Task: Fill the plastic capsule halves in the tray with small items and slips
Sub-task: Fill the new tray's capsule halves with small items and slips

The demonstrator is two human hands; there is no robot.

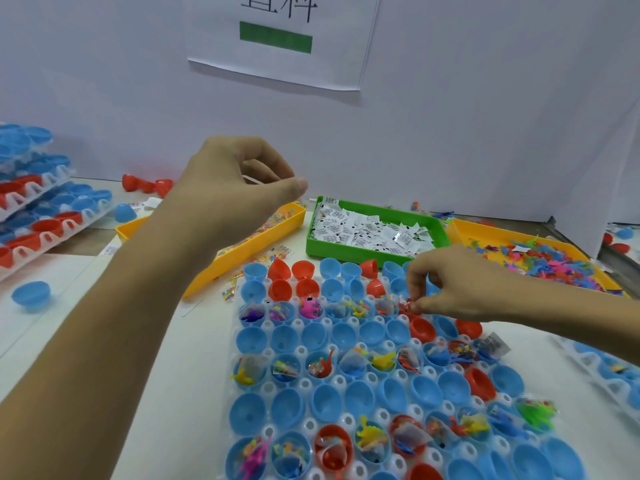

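Single view, head-mounted, wide-angle. Looks forward and down across the table [194,358] toward a white wall [485,116] with a paper sign [280,39] at the top edge. Close range: the clear capsule tray [349,379] fills the lower centre and runs off the bottom edge. Left hand [232,188] is raised mid-frame, its forearm coming in from the bottom left; right hand [450,289] enters from the right edge. Straight lines bow toward the frame edges. No second view, so no overlap.

Glossy plastic capsule halves [287,407], paper slips [370,232]
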